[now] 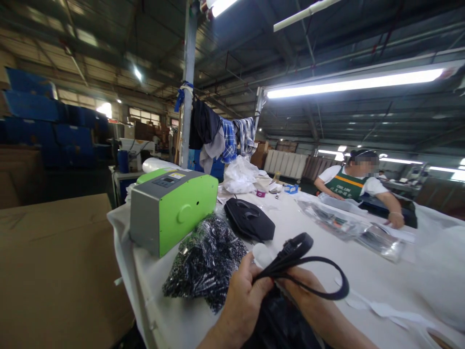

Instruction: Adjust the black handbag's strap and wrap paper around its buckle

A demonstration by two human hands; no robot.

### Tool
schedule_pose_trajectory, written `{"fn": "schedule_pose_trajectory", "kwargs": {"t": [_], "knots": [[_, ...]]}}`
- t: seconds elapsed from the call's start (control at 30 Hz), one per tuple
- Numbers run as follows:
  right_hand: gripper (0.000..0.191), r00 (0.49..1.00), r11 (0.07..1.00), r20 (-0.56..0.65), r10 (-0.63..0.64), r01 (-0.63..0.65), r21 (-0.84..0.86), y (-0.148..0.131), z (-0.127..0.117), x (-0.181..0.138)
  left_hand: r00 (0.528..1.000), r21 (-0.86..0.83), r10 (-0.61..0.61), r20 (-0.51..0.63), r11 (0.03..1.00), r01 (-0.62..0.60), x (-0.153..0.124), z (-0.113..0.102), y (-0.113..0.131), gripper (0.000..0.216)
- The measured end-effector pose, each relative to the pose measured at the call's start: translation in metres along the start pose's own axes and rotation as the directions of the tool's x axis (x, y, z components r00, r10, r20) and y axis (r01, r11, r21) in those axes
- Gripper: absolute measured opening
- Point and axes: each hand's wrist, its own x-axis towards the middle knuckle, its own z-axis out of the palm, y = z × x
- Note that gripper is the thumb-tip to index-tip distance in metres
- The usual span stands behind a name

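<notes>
both hands sit nearest the camera, low in the middle of the view, over the near edge of the white table point(363, 281). left hand point(241, 303) has its fingers curled closed around the gathered end of a black cable point(290, 259), thumb up along the bundle; right hand point(308, 295) lies just right of it and slightly farther in, its fingers bent under the same cable where the cord passes across them, though how tightly they press cannot be told. held between the two hands just above the table, the cable has its long axis running from the left hand's grip up and to the right, toward the far side of the table, ending in a rounded plug-like head that points far-right. below that, one loose loop swings out to the right past the right hand and curves back in. so the free loop lies to the right of both sets of fingers, nearer the right hand, while the bunched end is in the left. just left of the hands lies a clear bag of small dark parts point(205, 264), beyond it a green and grey machine point(172, 208), and a black pouch point(249, 220) farther in. at the far right a co-worker point(358, 186) leans over plastic-wrapped goods point(348, 225).
</notes>
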Motion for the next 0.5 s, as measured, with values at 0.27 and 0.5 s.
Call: {"fn": "schedule_pose_trajectory", "kwargs": {"t": [0.27, 0.5], "knots": [[0.03, 0.989, 0.979, 0.101, -0.11, 0.125, -0.159, 0.0, -0.009, 0.003, 1.0, -0.144, 0.004, 0.029, 0.99, 0.0, 0.001, 0.0, -0.002, 0.019], [0.025, 0.986, 0.992, 0.119, 0.121, -0.124, 0.021, 0.014, -0.002, -0.026, 0.999, 0.064, -0.003, -0.053, 0.998, 0.006, 0.002, 0.001, -0.01, 0.014]]}}
